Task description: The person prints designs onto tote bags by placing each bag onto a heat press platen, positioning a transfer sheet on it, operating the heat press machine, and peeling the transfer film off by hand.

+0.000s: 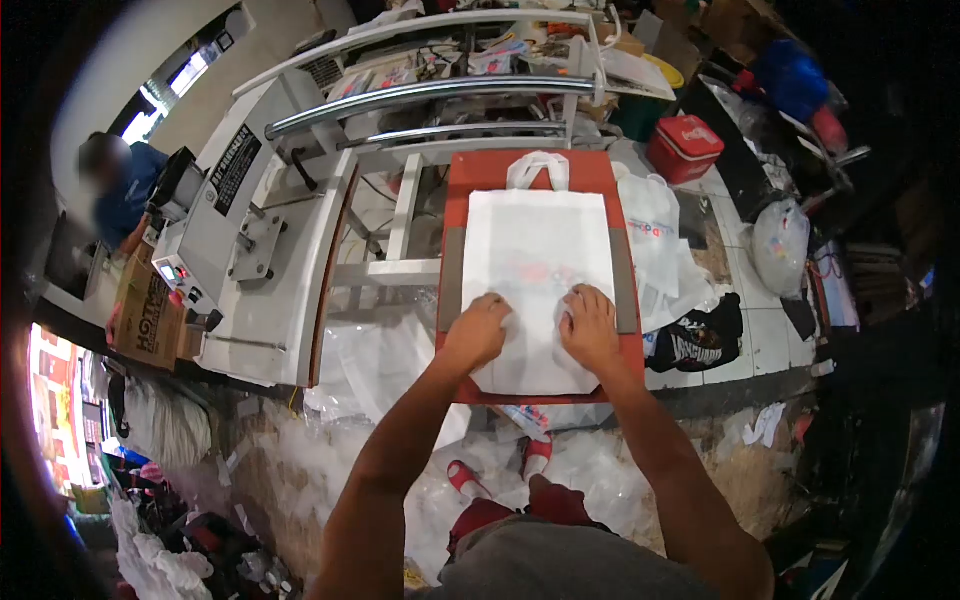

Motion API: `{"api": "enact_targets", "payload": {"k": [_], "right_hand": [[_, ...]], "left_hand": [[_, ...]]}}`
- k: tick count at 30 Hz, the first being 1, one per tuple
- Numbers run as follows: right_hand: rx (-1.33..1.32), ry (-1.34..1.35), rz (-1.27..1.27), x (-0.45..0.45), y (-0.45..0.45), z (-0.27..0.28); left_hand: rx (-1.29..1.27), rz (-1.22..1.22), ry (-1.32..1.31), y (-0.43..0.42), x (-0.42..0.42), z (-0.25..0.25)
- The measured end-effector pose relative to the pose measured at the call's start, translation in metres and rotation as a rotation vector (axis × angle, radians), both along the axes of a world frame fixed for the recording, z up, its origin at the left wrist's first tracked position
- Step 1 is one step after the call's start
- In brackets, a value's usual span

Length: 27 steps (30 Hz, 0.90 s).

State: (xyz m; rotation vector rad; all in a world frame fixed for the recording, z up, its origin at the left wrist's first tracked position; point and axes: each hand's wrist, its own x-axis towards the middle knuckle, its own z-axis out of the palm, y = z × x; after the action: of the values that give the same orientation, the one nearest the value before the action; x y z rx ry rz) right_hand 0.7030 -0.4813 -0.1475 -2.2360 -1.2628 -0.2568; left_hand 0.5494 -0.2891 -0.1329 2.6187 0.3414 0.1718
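Note:
A white cloth tote bag (537, 230) lies flat on a red board (625, 210), its handles (540, 170) stretched toward the far edge. Faint reddish and bluish print shows on the bag around its middle. My left hand (482, 328) rests on the bag's left side, fingers bent and tips against the cloth. On the right side my right hand (592, 325) presses down with its fingers bent and somewhat apart. The cloth between both hands is slightly rippled. Neither hand visibly lifts the bag; the undersides of the fingers are hidden.
A grey press machine (240, 190) with metal rails (430, 102) stands left of the board and behind it. More white printed bags (650, 225) lie at the right, near a black cloth (700, 335) and a red cooler (685, 150). Another person (125, 190) is at far left. Plastic litters the floor.

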Motion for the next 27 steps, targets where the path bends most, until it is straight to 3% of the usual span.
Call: {"api": "enact_targets", "payload": {"k": [9, 12, 15, 18, 21, 24, 26, 27], "right_hand": [[0.003, -0.017, -0.018, -0.002, -0.002, -0.002], [0.004, -0.03, -0.024, -0.002, 0.0, -0.004], [-0.017, -0.033, -0.035, -0.002, 0.0, -0.006], [-0.016, -0.024, -0.027, -0.002, 0.0, -0.004], [0.012, 0.001, -0.003, -0.001, -0.003, -0.003], [0.081, 0.023, 0.003, 0.0, -0.014, -0.003], [0.128, 0.043, -0.029, 0.001, -0.036, -0.001], [0.135, 0.119, -0.181, -0.002, -0.056, -0.004]], "left_hand": [[0.072, -0.028, 0.095, 0.036, 0.01, 0.02], [0.008, -0.017, 0.345, 0.037, 0.013, 0.03], [0.081, -0.065, 0.302, 0.031, 0.015, 0.029], [0.24, 0.065, 0.368, 0.014, 0.02, 0.038], [0.269, 0.067, 0.23, 0.016, 0.017, 0.011], [0.114, -0.029, 0.029, 0.028, -0.005, 0.018], [0.052, 0.15, -0.167, 0.014, -0.039, 0.016], [-0.004, 0.238, -0.203, 0.009, -0.056, 0.004]]}}
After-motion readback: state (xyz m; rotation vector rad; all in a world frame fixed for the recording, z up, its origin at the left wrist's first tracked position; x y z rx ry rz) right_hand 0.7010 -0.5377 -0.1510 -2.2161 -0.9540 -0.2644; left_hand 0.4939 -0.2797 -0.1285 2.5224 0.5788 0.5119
